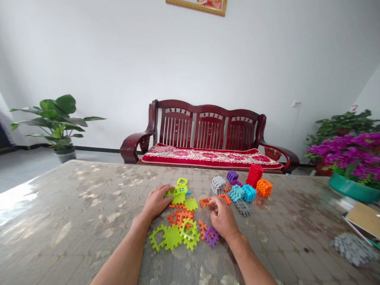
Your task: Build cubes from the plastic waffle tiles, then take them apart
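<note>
Left hand: I saw the left hand (157,202) lying palm down, fingers loose and a little apart. Its tips rested on the small green pile (179,193).
Right hand: The right hand (223,218) was curled with the knuckles up and the fingers bent in. Its tips met the orange piece (205,202). I could not tell if they pinched it or only touched it.
Between the hands: Some orange flat pieces (181,217) lay in a bunch, near both hands.
Nearer to me than the hands: The green flat pieces (172,237) lay just beside the left wrist. The purple piece (211,236) lay right against the thumb side of the right hand.
Just past the right hand: The grey flat piece (243,208) lay near the knuckles. The blue cubes (243,193) sat a bit farther out.
Farther past the right hand: I saw the grey cube (218,185), the purple cube (232,176), the red tower (254,175) standing up, and the orange cube (264,188), all close together.
Under it all: The shiny table (74,221) held every piece and both hands.
Far to the right of the right hand: A grey heap (353,248) lay well apart, and purple flowers (350,152) stood in a green pot.
Far behind the hands: A dark red bench (208,126) stood by the wall.
Far to the left of the left hand: A leafy plant (57,118) stood on the floor.
</note>
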`<state>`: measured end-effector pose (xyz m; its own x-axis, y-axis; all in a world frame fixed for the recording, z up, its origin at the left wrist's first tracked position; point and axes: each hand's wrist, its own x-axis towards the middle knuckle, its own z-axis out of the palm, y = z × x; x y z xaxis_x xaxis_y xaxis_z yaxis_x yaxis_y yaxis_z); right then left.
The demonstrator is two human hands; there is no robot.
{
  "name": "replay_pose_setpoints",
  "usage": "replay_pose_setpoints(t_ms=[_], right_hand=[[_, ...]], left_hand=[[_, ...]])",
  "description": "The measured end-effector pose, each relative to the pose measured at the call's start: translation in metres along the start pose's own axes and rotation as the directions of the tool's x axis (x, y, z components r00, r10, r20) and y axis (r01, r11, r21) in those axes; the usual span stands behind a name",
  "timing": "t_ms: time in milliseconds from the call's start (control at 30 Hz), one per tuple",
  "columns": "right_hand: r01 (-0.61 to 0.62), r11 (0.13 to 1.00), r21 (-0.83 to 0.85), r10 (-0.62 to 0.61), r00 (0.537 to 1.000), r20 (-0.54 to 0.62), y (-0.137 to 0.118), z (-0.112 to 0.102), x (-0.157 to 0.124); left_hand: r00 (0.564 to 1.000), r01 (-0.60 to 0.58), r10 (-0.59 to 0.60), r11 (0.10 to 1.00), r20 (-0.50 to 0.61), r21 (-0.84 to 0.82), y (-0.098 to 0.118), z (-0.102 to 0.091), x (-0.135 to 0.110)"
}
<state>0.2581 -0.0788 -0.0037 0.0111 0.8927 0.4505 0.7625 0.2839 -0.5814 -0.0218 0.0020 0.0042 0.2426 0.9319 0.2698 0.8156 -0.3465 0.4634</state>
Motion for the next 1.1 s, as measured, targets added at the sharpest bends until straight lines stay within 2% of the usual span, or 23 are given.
replay_pose_setpoints(t_ms=[133, 300, 467, 600, 867, 1100], right_hand=[[-0.014, 1.000, 0.004, 0.014, 0.999, -0.043, -0.006, 0.003, 0.003], [-0.059, 0.990, -0.126, 0.044, 0.993, -0.113, -0.009, 0.007, 0.005], [-0.043, 0.980, -0.194, 0.026, 0.996, -0.089, -0.005, 0.013, 0.004], [-0.043, 0.978, -0.202, 0.021, 0.994, -0.110, -0.012, 0.013, 0.004], [-0.135, 0.913, -0.385, 0.129, 0.991, -0.043, -0.028, 0.017, 0.010], [-0.129, 0.905, -0.405, 0.139, 0.990, -0.006, -0.029, 0.013, 0.009]], left_hand=[[1.000, 0.006, -0.006, 1.000, 0.002, -0.001, 0.000, -0.001, 0.000], [1.000, 0.010, -0.010, 1.000, 0.007, -0.002, -0.001, 0.000, 0.000], [1.000, -0.001, 0.001, 1.000, -0.003, -0.010, -0.004, 0.003, 0.001], [1.000, -0.015, 0.015, 1.000, -0.007, -0.013, -0.003, 0.002, 0.001], [1.000, -0.013, 0.013, 1.000, 0.001, 0.000, -0.001, 0.000, 0.001], [1.000, -0.004, 0.005, 1.000, 0.003, -0.008, -0.001, 0.001, 0.000]])
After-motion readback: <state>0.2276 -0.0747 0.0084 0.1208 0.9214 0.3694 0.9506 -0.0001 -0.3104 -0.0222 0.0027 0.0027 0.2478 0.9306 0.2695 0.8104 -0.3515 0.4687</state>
